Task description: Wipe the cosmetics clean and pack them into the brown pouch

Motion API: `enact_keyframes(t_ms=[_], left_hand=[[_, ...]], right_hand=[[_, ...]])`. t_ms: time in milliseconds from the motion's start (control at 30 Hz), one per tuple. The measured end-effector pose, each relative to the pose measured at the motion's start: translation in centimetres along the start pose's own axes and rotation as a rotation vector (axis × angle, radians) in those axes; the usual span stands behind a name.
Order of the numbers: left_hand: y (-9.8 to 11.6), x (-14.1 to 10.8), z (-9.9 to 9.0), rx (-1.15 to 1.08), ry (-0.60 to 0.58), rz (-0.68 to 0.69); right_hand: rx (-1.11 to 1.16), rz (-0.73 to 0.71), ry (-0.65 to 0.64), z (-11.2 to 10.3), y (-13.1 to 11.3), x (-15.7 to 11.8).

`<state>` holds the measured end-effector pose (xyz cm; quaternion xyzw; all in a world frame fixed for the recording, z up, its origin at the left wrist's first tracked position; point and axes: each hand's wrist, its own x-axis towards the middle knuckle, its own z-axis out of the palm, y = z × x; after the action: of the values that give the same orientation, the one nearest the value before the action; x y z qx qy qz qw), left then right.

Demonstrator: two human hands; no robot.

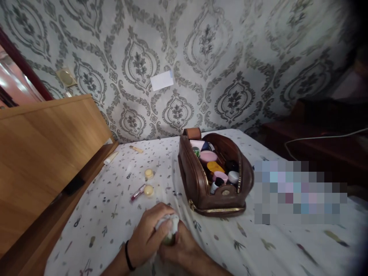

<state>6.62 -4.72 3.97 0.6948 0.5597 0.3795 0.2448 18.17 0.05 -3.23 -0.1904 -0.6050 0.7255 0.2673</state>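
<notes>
Low in the head view, my left hand (151,232), with a black band at its wrist, is closed around a crumpled white wipe (174,221). Close against it, my right hand (184,245) grips a small greenish container (169,240), mostly covered by fingers and wipe. The wipe presses on the container's upper part. Just beyond my hands to the right stands a brown toiletry bag (186,180), unzipped and full of jars, bottles and tubes. Two small round yellow pots (148,190) lie left of it, the nearer one beside a lip gloss tube (138,193).
A white tube (110,158) and a small beige tube (136,149) lie toward the far left on the patterned sheet (115,222). A wooden panel (48,153) borders the left side. Patterned wallpaper rises behind; a blurred patch (299,191) covers the right.
</notes>
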Motion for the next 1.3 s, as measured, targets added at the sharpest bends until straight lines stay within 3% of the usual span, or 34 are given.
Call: enact_keyframes(t_ms=[133, 267, 367, 467, 567, 633, 900, 1067, 1300], left_hand=[[-1.2, -0.9, 0.7, -0.303, 0.221, -0.278], [-2.4, -2.3, 1.4, -0.401, 0.329, -0.417], [-3.2, -3.2, 0.9, -0.285, 0.243, -0.340], [-3.4, -3.2, 0.2, -0.162, 0.154, -0.103], [-2.8, -2.7, 0.4, -0.068, 0.177, 0.102], [-2.4, -2.4, 0.9, -0.029, 0.230, 0.147], [-3.5, -2.0, 0.6, 0.179, 0.326, 0.013], [-5.1, -2.9, 0.6, 0.223, 0.473, -0.180], [-5.9, -2.2, -1.0, 0.173, 0.319, -0.128]], right_hand=[[0.143, -0.021, -0.004, 0.1, -1.3, 0.0], [0.352, 0.077, -0.100, -0.3, -2.1, -0.3], [0.447, 0.163, -0.149, -0.7, -2.5, -0.5], [0.537, 0.185, -0.229, -1.1, -2.8, -0.6], [0.602, 0.184, -0.277, -1.2, -2.9, -0.8], [0.644, 0.165, -0.277, -1.2, -2.8, -0.9], [0.782, 0.152, -0.190, -1.3, -1.3, 0.0], [0.812, 0.227, -0.110, -1.3, -1.7, 0.3], [0.819, 0.181, -0.202, -1.4, -1.1, 0.3]])
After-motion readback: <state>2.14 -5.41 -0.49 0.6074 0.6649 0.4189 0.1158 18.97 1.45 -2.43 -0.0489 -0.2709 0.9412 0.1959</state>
